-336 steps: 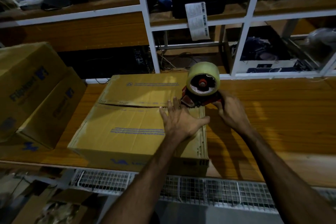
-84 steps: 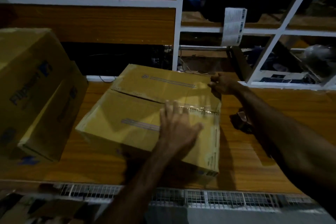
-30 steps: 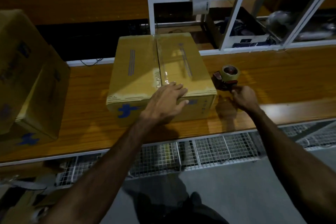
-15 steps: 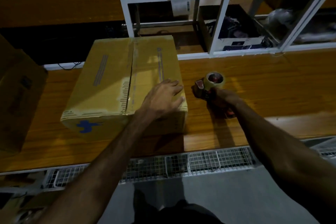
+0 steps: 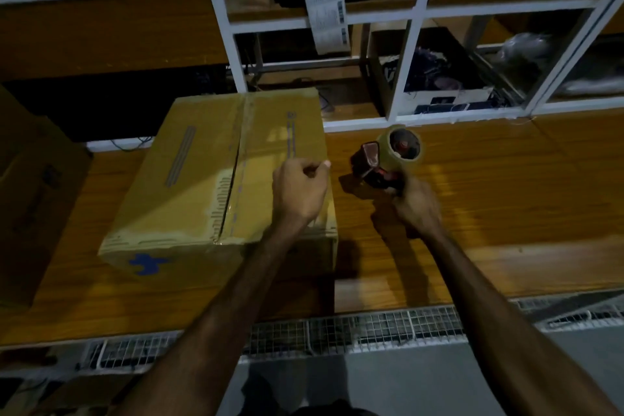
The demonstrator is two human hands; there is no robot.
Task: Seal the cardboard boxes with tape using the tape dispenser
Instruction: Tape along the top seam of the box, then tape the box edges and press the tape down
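Rectangular cardboard box (image 5: pixel 216 176), round tape dispenser (image 5: pixel 388 159)

A: cardboard box (image 5: pixel 202 176) tan, blue mark on front, grey printed stripes on top?
B: yes. tape dispenser (image 5: pixel 378 165) red, roll yellowish-clear.
A: bench (image 5: pixel 506 213) orange-brown woodgrain. shelf frame (image 5: pixel 410 54) white.
B: hanging label (image 5: pixel 326 12) white, dark print.

The view is dim, with murky, near-black shelf bays along the top edge. Warm light falls from above, brightest on the orange-brown wooden table (image 5: pixel 506 179) at its right part, where a soft sheen shows. The yellow-brown cardboard box (image 5: pixel 202 179) throws a dark shadow toward the table's near edge. Straight white metal shelf posts (image 5: pixel 216 10) lean outward from wide-angle distortion. Fine detail is soft and grainy.
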